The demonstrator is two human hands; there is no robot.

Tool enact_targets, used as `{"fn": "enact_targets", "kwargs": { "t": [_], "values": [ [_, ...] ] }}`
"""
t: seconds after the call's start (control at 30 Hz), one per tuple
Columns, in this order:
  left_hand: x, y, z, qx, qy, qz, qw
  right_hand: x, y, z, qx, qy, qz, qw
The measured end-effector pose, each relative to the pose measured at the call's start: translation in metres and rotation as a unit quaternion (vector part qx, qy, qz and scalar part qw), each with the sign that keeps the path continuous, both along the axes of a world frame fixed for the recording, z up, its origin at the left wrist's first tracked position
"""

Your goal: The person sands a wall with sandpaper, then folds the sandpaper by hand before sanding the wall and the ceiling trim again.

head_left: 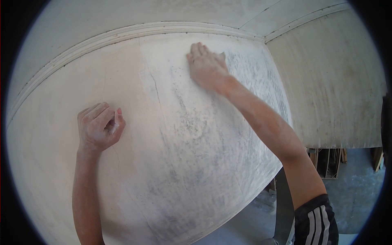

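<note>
My right hand (207, 67), dusted with white powder, lies against the upper part of a pale wall panel (134, 163). A small grey corner of a thin sheet (222, 56) shows between its thumb and fingers; most of the sheet is hidden beneath the palm. Around and below this hand the surface has dark grey smudges and fine cracks. To the left, my left hand (100, 126) is curled into a loose fist at the plain beige part of the panel, with no object visible in it. White dust coats its fingers too.
A ridged moulding (163, 27) runs along the panel's top edge to a corner at the upper right. Beyond it stands another stained wall (330, 81). Below right are a wooden rack (328, 163) and a grey floor (355, 192), past the panel's curved lower edge.
</note>
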State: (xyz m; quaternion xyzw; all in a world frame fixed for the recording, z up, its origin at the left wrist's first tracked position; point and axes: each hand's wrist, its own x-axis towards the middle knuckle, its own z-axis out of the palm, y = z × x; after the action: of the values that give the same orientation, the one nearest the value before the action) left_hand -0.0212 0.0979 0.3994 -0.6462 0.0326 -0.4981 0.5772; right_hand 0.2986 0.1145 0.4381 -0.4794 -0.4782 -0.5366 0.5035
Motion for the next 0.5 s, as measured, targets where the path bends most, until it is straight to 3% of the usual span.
{"fn": "enact_targets", "kwargs": {
  "t": [0.1, 0.13, 0.27, 0.4, 0.5],
  "values": [
    [-0.005, 0.001, -0.003, -0.006, -0.001, -0.008, 1.000, 0.014, -0.020, 0.033, -0.102, 0.129, 0.085, 0.983],
    [-0.006, 0.000, -0.004, -0.002, 0.002, -0.005, 1.000, 0.005, -0.029, 0.031, -0.148, 0.134, 0.048, 0.979],
    [-0.006, 0.001, -0.003, 0.006, 0.005, -0.003, 1.000, 0.011, -0.017, -0.014, -0.066, 0.030, 0.003, 0.997],
    [-0.005, 0.000, -0.006, 0.006, 0.008, -0.013, 1.000, 0.035, -0.027, 0.031, -0.153, 0.178, 0.068, 0.970],
    [-0.007, -0.002, -0.005, 0.013, 0.011, -0.001, 1.000, 0.013, -0.027, -0.004, -0.149, 0.119, 0.006, 0.982]
  ]
}}
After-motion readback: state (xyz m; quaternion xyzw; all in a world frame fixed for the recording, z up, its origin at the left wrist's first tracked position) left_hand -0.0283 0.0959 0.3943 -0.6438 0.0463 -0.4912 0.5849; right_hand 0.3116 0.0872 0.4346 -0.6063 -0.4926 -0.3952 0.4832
